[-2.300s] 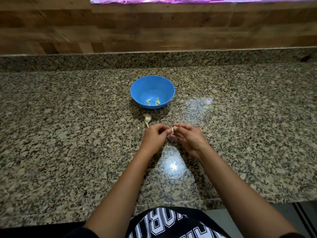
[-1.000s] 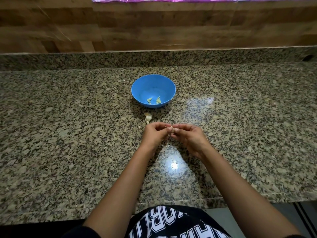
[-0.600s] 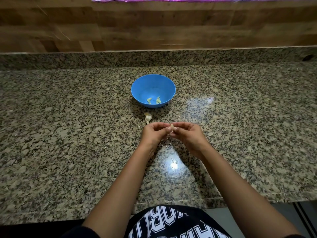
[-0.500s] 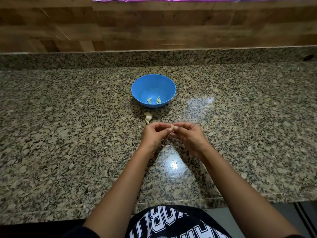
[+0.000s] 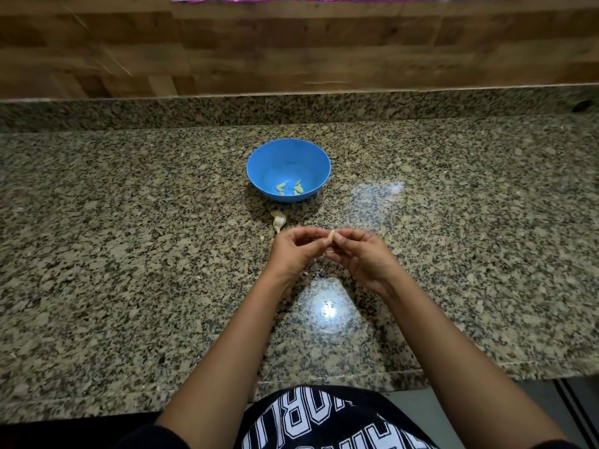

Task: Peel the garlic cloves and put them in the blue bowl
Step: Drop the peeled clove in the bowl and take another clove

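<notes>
Garlic clove (image 5: pixel 331 235) half-hidden between pinching fingers (image 5: pixel 349 235)

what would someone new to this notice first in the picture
The blue bowl stands out most, bright against the speckled granite counter, with a few peeled cloves at its bottom. In front of it, the left hand and right hand meet and pinch one garlic clove between their fingertips. Another garlic piece, skin on, lies on the counter between the bowl and the left hand.
</notes>
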A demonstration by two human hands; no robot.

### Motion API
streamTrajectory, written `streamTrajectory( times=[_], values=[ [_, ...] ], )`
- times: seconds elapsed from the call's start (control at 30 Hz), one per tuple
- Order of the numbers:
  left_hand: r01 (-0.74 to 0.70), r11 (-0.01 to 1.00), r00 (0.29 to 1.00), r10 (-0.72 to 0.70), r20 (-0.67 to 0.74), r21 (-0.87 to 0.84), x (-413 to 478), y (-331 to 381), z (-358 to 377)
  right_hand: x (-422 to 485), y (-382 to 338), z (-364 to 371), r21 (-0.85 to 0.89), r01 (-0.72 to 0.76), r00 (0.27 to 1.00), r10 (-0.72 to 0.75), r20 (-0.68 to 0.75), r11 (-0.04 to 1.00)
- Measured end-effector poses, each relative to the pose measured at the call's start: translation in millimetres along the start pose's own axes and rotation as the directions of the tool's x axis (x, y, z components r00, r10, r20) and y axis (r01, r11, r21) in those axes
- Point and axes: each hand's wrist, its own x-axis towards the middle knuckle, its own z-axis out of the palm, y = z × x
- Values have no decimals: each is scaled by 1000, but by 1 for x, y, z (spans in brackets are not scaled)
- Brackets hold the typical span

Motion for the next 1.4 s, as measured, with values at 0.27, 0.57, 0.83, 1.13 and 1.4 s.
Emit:
streamTrajectory(
  times=[0.27,0.57,0.83,1.13,1.4],
  values=[
    [-14,992,997,24,-78,129,3,-5,0,7,0,-5,34,-32,992,36,-122,999],
    [-238,461,948,301,101,855,23,-22,5,63,-28,-18,-526,-66,885,-194,-424,848],
    [-247,453,954,268,133,857,31,-31,0,65,-33,-13,-719,-75,868,-310,-388,690],
    [-288,633,903,430,-16,719,-4,-31,-19,-10,36,-13,-967,109,953,-302,36,230],
    [-244,686,898,427,-108,685,-17,-37,-31,36,46,14,-948,138,967,-170,193,-287]
  ],
)
